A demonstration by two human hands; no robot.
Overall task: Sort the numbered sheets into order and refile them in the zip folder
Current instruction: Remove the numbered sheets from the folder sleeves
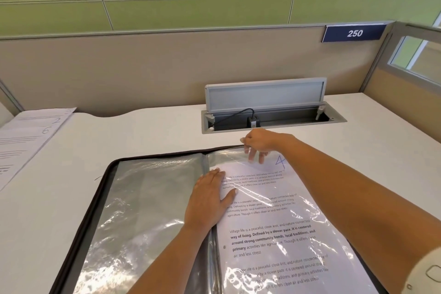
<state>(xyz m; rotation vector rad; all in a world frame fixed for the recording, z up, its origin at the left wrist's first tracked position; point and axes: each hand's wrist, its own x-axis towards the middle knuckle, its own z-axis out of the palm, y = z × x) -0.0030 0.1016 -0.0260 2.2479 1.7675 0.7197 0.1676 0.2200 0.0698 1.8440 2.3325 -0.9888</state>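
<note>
evidently the left hand [210,198] lies flat, pinning the clear sleeve [224,156] so the right hand [259,143] can pinch its top edge open over sheet 4 [269,198]. the open zip folder [100,198] fills lower centre; loose numbered sheets [26,143] wait far left.

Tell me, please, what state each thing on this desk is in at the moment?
zip folder: unzipped, lying open flat.
right sleeve: holds sheet 4, top edge pinched.
left sleeve: no sheet visible inside.
loose sheets: stacked at far left, 2 and 6 showing.
left hand: flat, pressing the right sleeve's inner edge.
right hand: pinching the right sleeve's top edge.
cable box lid: raised open.
</note>
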